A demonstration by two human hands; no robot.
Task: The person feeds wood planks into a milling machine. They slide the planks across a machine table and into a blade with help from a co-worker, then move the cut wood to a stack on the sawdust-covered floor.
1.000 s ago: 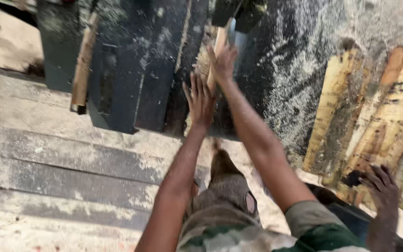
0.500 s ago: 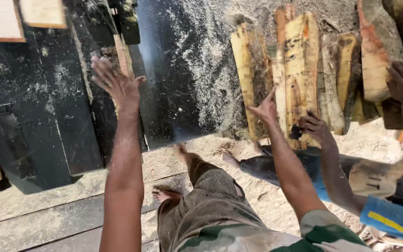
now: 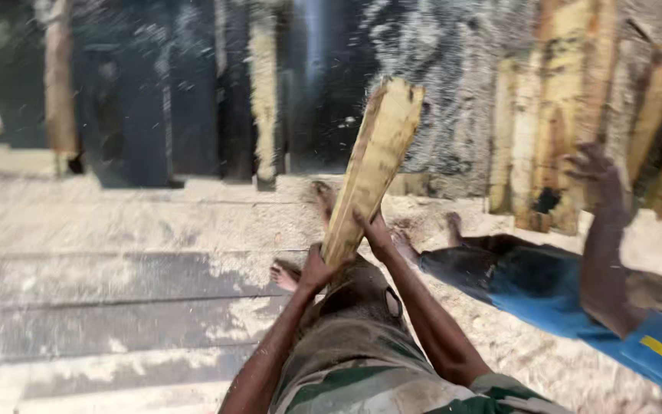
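Slat [image 3: 373,165], pale wood, raised upright over the sawdusty floor [image 3: 116,222], lower end clasped between left hand [image 3: 317,268] and right hand [image 3: 377,234], fingers wrapped on it for control (a co-worker's hand [image 3: 595,172] nears stacked planks [image 3: 549,115]).

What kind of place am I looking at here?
Most likely a sawmill or rough timber workshop. Sawdust coats the ground, rough-sawn slabs lean against a wall, and the left hand and right hand grip a pale wooden plank. A co-worker's hand reaches toward the slabs.
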